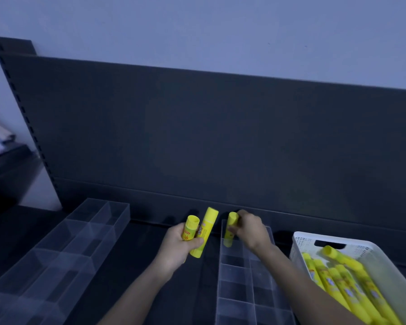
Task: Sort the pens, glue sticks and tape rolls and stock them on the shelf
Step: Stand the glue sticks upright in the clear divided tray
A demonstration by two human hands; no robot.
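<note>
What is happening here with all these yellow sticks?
A person is stocking glue sticks on a dark shelf. The right hand holds one yellow glue stick upright, its lower end inside the far end of a clear divided tray. The left hand grips two more glue sticks, one short and one long. A white basket on the right holds many more. A second clear tray lies to the left.

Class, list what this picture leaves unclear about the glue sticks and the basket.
Head view throughout.
Two glue sticks in the left hand: label print too blurred to read.
Third glue stick: the fingers of the right hand hide its middle.
White basket: cut off by right and bottom edges, crossed by the forearm; its sticks cannot be counted.
</note>
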